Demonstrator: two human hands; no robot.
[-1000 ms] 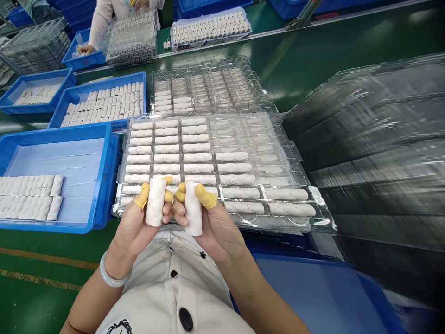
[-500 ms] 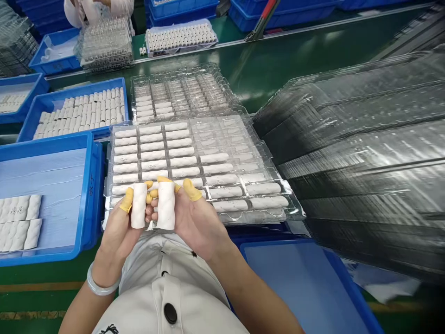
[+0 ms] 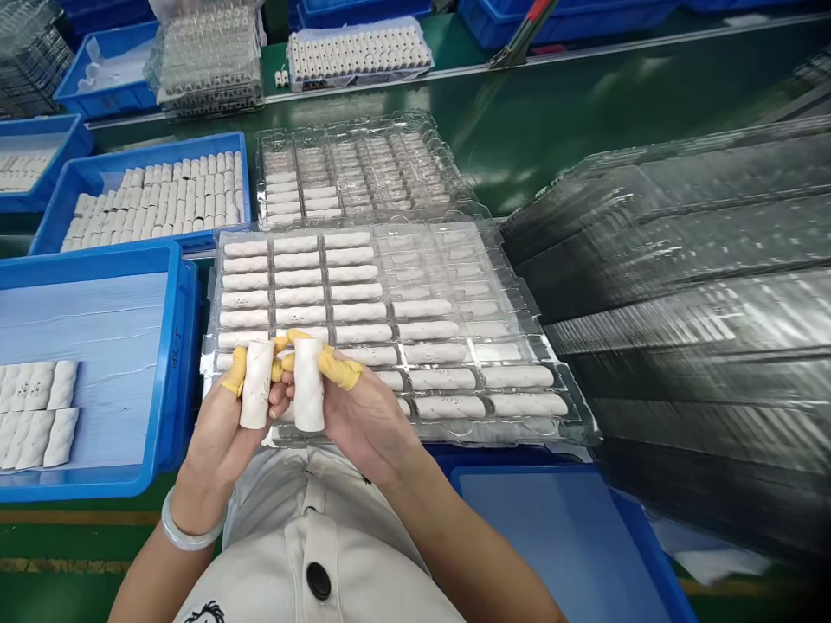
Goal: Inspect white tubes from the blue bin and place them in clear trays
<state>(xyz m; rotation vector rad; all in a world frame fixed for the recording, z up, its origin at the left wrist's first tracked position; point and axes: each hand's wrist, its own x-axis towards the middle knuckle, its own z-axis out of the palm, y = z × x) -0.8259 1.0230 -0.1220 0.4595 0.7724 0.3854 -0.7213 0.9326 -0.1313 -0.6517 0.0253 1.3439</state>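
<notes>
2 rolls in hand, side by side just above the front tray's (image 3: 577,407) near edge, small gap btwn: L roll (image 3: 257,385), R roll (image 3: 308,385). Long axes near-parallel, running from shirt (image 3: 357,554) twd tray; L roll leans a bit, far end to the right, dark marks on its face; R roll's face plain. L hand (image 3: 224,424): fingers (image 3: 279,394) clasp L roll, thumb one side, tips opp., spread approx. a roll's width. R hand (image 3: 367,415): same spread, pinched on R roll. Yellow cots (image 3: 235,372) on both.

Front tray: 5 cols; 3 left ones hold rolls, partly hidden by hands; 4th shows 5, 5th clearly 2, both near end. 1 rear tray (image 3: 425,125) behind, on green desk (image 3: 584,112). Nearby left, 2 blue bins: front bin (image 3: 170,363) w/ 2 rows of rolls, cut off by frame; mid bin (image 3: 246,186) w/ many. Right: blurry tray stack (image 3: 688,303).
</notes>
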